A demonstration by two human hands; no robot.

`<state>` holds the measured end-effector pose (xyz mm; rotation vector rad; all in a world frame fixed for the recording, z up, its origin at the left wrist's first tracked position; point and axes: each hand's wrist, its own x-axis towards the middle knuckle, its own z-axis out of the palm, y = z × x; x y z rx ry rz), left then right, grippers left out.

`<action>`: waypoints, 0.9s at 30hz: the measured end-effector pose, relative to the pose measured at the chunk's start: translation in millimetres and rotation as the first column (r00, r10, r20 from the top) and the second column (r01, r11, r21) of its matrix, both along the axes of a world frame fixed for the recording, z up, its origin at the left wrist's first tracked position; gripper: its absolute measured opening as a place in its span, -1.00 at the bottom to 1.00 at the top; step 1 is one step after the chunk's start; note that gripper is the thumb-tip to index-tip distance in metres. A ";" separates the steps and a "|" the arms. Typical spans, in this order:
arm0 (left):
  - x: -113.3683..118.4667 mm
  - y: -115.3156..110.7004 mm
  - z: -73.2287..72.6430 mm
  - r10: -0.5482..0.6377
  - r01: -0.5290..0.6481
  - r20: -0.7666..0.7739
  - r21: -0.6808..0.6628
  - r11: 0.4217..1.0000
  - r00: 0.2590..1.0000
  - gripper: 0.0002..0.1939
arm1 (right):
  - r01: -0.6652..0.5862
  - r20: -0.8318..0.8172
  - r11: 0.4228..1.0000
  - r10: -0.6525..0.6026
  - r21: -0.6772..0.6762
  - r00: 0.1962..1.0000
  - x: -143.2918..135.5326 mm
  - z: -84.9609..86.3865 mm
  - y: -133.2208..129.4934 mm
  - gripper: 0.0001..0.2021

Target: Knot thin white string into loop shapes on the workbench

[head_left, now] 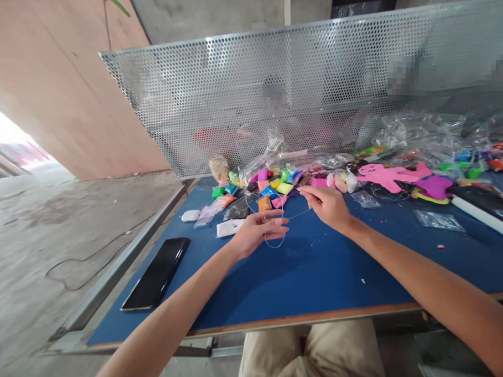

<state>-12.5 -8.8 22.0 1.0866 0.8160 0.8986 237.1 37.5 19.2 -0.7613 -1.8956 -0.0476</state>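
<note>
Here's the left hand [260, 231], grip closed around a thin looped wire [274, 247], dead centre; the right hand [322, 205], at its one o'clock, pinches the wire's far end, tip too fine to make out; dim bundles lie bagged at twelve; the phone [156, 273] sits at eight on the blue surface [314, 274]; both forearms run out of frame.

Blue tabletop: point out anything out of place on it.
Two tiny scraps look stray on the blue tabletop, apart from the colored packets: a pink bit toward the right and a white bit nearer the front edge.
</note>
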 end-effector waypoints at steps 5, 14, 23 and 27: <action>10.0 -2.3 -10.9 0.040 -0.040 -0.036 0.021 0.999 0.999 -0.59 | -0.044 -0.109 0.993 0.032 -0.109 0.993 -10.5 0.9 -9.2 -0.80; 9.3 3.2 -16.9 0.178 -0.171 -0.038 0.136 0.976 0.983 -0.57 | -0.576 -0.515 0.682 0.329 -0.450 0.792 -20.5 2.3 -5.4 -0.67; 11.5 0.0 -16.9 0.159 -0.141 -0.074 0.204 0.969 0.984 -0.58 | -0.814 -0.733 0.388 0.376 -0.432 0.568 -25.0 -4.7 -5.1 -0.73; 12.0 0.2 -17.0 0.176 -0.155 -0.087 0.206 0.966 0.981 -0.57 | -0.773 -0.662 0.444 0.413 -0.453 0.625 -25.1 -5.3 -5.7 -0.70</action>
